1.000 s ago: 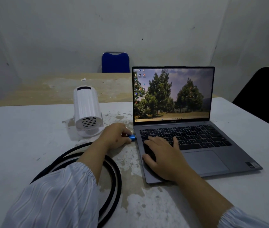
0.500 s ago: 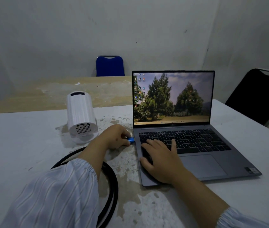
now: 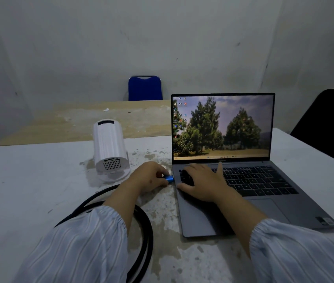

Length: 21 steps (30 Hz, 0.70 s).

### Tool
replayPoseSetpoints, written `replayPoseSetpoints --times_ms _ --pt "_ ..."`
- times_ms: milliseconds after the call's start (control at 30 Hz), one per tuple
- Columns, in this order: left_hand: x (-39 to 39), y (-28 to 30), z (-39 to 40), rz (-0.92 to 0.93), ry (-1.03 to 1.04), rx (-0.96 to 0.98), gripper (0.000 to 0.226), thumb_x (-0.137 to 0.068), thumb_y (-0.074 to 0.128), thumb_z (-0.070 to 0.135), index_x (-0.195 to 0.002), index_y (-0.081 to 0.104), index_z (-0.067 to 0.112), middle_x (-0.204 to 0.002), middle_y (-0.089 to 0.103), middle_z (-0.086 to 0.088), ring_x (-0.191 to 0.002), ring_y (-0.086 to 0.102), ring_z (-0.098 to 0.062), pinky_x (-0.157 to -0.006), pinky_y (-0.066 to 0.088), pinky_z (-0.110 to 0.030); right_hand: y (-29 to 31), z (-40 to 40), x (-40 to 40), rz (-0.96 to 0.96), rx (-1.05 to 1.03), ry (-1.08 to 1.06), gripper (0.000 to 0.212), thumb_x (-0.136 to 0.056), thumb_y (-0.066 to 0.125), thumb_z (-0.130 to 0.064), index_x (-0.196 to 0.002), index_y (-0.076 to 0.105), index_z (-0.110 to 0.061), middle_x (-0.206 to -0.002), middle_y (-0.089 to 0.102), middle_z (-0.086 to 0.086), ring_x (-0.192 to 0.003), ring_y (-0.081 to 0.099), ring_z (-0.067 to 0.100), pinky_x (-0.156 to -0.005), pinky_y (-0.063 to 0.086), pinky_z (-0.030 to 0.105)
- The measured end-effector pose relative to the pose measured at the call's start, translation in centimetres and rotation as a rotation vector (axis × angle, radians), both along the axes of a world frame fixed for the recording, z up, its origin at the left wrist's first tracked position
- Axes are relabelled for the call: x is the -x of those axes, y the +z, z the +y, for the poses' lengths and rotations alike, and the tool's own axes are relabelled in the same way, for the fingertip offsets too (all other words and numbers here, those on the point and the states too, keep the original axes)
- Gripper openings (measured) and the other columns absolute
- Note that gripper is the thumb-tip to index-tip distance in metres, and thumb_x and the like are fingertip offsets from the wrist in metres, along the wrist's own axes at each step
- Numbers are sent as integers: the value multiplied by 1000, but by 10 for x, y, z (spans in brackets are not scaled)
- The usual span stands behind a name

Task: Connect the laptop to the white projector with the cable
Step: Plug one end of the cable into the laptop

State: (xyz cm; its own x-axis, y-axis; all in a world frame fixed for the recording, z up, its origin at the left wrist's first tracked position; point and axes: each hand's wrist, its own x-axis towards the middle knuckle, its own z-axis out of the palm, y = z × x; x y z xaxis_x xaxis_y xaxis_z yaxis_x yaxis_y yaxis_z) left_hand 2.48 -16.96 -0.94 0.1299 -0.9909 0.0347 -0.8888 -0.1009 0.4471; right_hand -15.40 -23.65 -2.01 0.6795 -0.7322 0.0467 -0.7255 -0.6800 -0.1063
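An open grey laptop [image 3: 264,201] with trees on its screen stands on the white table [image 3: 29,180]. My left hand [image 3: 147,176] pinches the cable's blue plug [image 3: 169,178] against the laptop's left edge. My right hand [image 3: 200,184] lies flat, fingers spread, on the left part of the keyboard. The white projector [image 3: 110,148] rests on its stand left of the laptop, its vented rear with ports facing me. The black cable [image 3: 141,231] loops on the table under my left forearm; its other end is hidden.
A bare wooden table [image 3: 100,119] sits behind the white one, with a blue chair [image 3: 144,88] at the far wall. A black chair [image 3: 329,123] stands at the right. The white tabletop has worn, stained patches around the laptop.
Both hands hold nearly the same pose. The camera view has tilted up a little, and the blue plug stays pressed at the laptop's left edge.
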Motion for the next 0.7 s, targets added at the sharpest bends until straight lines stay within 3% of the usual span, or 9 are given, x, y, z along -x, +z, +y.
replayPoseSetpoints --times_ms 267,467,700 --pt "-2 2 -2 -78 -73 -5 31 -82 66 22 -112 68 16 -105 66 -10 -81 49 -15 -74 38 -25 1 -16 -8 70 -49 -33 91 -71 33 -81 -144 25 -27 -156 19 0 -142 19 25 -103 -6 74" --pt "-2 5 -5 -157 -116 -30 31 -84 63 24 -114 67 15 -104 61 -10 -94 54 -25 -74 37 -28 -1 -17 -7 9 -46 -26 89 -69 37 -81 -141 32 -29 -151 28 -1 -138 25 26 -106 1 71" --pt "-1 6 -8 -199 -110 -27 32 -85 62 25 -116 66 19 -110 62 -9 -98 55 -25 -73 37 -27 -5 -17 -6 -21 -31 -10 88 -69 36 -81 -141 31 -29 -152 29 -1 -138 25 25 -107 1 69"
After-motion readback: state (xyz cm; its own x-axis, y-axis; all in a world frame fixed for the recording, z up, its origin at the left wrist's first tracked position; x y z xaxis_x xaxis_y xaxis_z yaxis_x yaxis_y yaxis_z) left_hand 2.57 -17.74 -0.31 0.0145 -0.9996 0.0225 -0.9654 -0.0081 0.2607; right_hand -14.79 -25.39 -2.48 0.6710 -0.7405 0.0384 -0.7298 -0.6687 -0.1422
